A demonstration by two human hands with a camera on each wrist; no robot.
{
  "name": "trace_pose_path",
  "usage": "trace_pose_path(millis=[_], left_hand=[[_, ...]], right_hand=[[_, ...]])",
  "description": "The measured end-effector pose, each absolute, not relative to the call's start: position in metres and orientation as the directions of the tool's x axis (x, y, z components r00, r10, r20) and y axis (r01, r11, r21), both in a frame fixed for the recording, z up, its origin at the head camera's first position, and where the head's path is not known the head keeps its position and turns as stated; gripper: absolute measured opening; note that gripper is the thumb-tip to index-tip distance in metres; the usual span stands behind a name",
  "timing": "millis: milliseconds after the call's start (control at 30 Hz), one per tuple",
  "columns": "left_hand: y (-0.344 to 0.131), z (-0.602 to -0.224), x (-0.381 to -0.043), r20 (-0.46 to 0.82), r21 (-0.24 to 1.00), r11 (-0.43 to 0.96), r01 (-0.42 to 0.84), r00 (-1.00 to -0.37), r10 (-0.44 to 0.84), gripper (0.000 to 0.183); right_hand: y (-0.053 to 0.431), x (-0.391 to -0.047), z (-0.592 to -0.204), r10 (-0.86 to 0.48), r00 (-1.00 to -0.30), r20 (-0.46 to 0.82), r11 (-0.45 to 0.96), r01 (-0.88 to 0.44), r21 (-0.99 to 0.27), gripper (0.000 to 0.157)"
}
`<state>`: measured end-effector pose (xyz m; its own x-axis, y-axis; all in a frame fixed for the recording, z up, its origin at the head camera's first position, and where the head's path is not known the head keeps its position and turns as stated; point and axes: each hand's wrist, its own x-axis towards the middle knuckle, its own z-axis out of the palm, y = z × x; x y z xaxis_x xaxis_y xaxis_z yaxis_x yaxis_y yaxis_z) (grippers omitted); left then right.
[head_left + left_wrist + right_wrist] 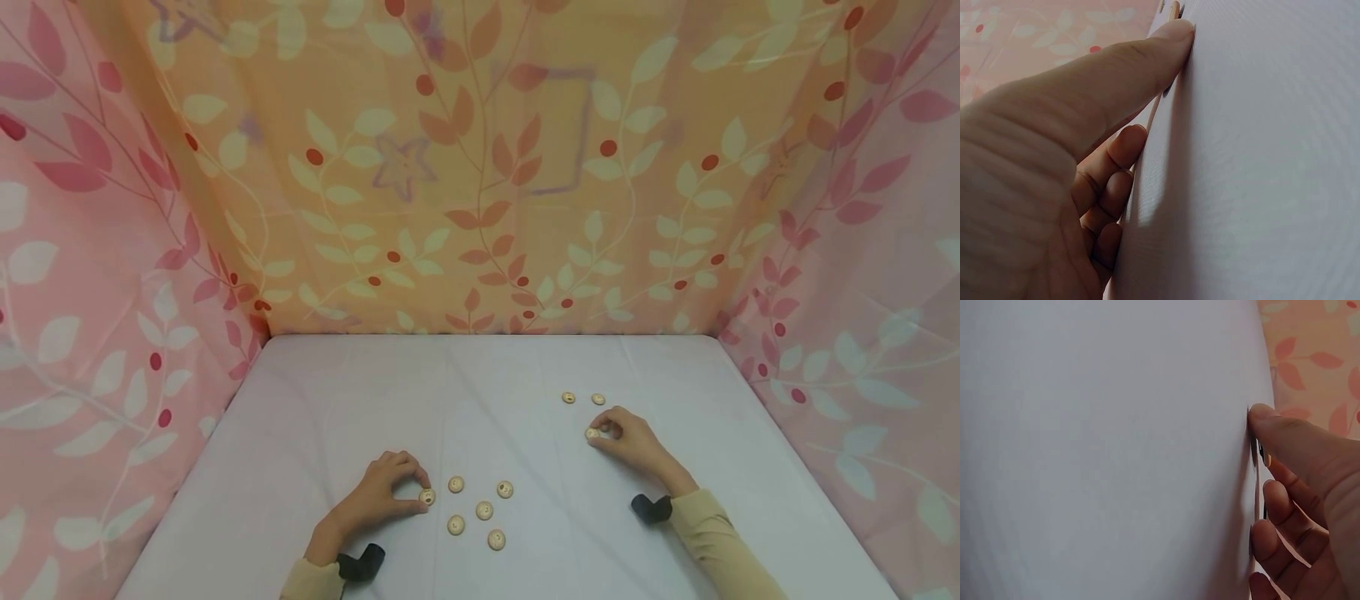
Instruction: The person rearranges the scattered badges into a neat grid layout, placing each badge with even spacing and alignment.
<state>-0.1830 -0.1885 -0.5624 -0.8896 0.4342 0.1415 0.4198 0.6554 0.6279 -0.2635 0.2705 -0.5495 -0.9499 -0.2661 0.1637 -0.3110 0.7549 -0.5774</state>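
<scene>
Small round wooden discs with dark markings lie on the white table. At the left, my left hand point(381, 493) pinches one wooden disc point(427, 497) between thumb and forefinger, down at the tabletop. Several more discs point(484, 510) lie loosely grouped just right of it. Farther back on the right, my right hand point(633, 442) pinches another disc point(592, 433) by its edges. Two discs point(568, 398) sit side by side just beyond that hand. In the left wrist view, the thumb point(1147, 56) mostly covers the held disc. The right thumb point(1285, 428) touches the surface in the right wrist view.
A white cloth covers the table point(360, 383). An orange leaf-patterned curtain point(480, 167) hangs along the back edge, with pink curtains point(90, 275) at both sides. Each wrist wears a black camera mount point(362, 563).
</scene>
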Motion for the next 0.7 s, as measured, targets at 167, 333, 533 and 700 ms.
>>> trace_pose_path(millis=[167, 333, 533, 700], left_hand=[[-0.188, -0.562, -0.183, 0.148, 0.626, 0.654, 0.424, -0.888, 0.435, 0.027], [-0.188, -0.562, -0.183, 0.151, 0.622, 0.656, 0.427, -0.888, 0.435, 0.028], [-0.189, -0.563, -0.183, 0.156, 0.616, 0.658, 0.433, -0.886, 0.437, 0.028], [-0.188, -0.56, -0.183, 0.154, 0.611, 0.663, 0.433, -0.886, 0.436, 0.028]], right_hand=[[0.278, -0.267, -0.548, -0.24, -0.96, 0.145, 0.755, -0.279, -0.594, 0.025], [0.283, -0.27, -0.547, -0.223, -0.961, 0.162, 0.761, -0.275, -0.587, 0.025], [0.288, -0.275, -0.547, -0.183, -0.965, 0.189, 0.775, -0.26, -0.576, 0.024], [0.294, -0.279, -0.546, -0.151, -0.972, 0.182, 0.783, -0.23, -0.579, 0.025]])
